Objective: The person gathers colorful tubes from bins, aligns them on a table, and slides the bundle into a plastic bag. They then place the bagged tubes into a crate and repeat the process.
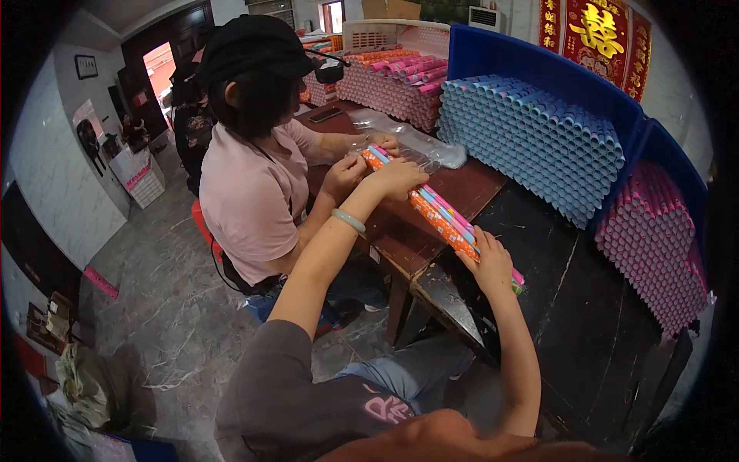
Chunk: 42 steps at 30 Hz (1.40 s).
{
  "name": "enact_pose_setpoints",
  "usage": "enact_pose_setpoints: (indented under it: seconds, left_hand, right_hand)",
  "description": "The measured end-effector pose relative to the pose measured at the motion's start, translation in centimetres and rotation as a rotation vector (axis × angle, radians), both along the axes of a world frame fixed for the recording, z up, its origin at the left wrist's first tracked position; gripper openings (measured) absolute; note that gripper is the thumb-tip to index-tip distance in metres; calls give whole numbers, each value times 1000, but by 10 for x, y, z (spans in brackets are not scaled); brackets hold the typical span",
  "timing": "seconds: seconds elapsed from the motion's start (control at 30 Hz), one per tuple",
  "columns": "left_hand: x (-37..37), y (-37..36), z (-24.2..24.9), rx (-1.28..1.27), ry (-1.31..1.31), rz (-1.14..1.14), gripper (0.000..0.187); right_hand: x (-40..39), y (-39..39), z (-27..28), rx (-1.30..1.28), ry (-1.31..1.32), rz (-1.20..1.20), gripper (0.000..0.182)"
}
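Nearest, a dark grey short-sleeved shirt (285, 385) with pink lettering on it, folded and not legible. Ahead of it, the wearer's right hand (491, 263) is closed round the nearer part of a long bundle of orange, blue and pink patterned tubes (444, 219), fingers over the top, thumb by the orange side. The left hand (400, 179), a pale green smooth bangle (349, 220) at its wrist, grips the bundle farther along from above. The bundle slants across a reddish-brown wooden table (400, 245), its near end by a black-topped table (539, 231); whether it rests on either cannot be told. Judged by eye: light, fairly stiff lengthwise, slick-surfaced, walls likely to dent if squeezed; best held round the whole group at two spread points, so no single tube slides out. No brand readable on it. At its far end, a co-worker's hands (344, 179) work near clear plastic film (408, 138). Beyond, pale-blue tubes (531, 142) stacked in a blue plastic bin (531, 61), pink tubes (654, 246) stacked to their right. Farthest, a red wall hanging (596, 50) bears a large gold "囍"; its smaller side characters are too small to read surely.
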<state>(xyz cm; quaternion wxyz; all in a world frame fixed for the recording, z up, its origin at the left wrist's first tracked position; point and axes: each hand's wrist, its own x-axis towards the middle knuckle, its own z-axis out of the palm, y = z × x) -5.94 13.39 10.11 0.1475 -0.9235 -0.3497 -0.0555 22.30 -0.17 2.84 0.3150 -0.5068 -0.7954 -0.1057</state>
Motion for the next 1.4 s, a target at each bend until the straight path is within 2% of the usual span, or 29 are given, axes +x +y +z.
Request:
enact_pose_setpoints:
  seconds: [0.23,0.33,0.47,0.57,0.67,0.77,0.83,0.93,0.97,1.1,1.13,1.27,1.4]
  left_hand:
    - [0,-7,-8,-79,11,60,32]
    - [-3,-4,-13,-15,-90,-49,31]
    - [-1,-1,-10,-83,-71,-11,32]
    - [-2,-5,-5,-13,-102,-40,34]
    - [-2,-7,-3,-19,-67,7,32]
    - [-1,-10,8,94,-77,-24,34]
    - [1,-14,20,-32,-137,24,32]
    - [4,1,27,188,-219,-116,31]
    - [14,-10,40,103,-151,-37,33]
    - [68,-35,42,8,-140,-96,35]
    - [88,-45,34,-4,-164,-147,35]
    - [168,-86,-17,-95,-252,-350,39]
    - [228,-135,-49,-243,-219,-450,40]
  right_hand:
    - [0,5,-6,9,-36,20,67]
    - [0,6,-7,-9,-40,11,67]
    - [1,7,-10,36,-51,1,67]
    - [1,7,-9,49,-62,-8,67]
    - [1,4,-3,41,-80,-11,68]
    - [0,-3,16,-6,-98,-38,68]
    - [4,-4,28,-1,-106,-50,68]
    - [14,-5,41,34,-103,-88,69]
    - [20,-7,44,54,-109,-73,68]
    - [71,-47,58,31,-156,-93,70]
    - [88,-61,55,92,-199,-112,71]
    - [156,-145,52,-82,-289,-223,73]
    - [204,-213,37,-220,-310,-298,74]
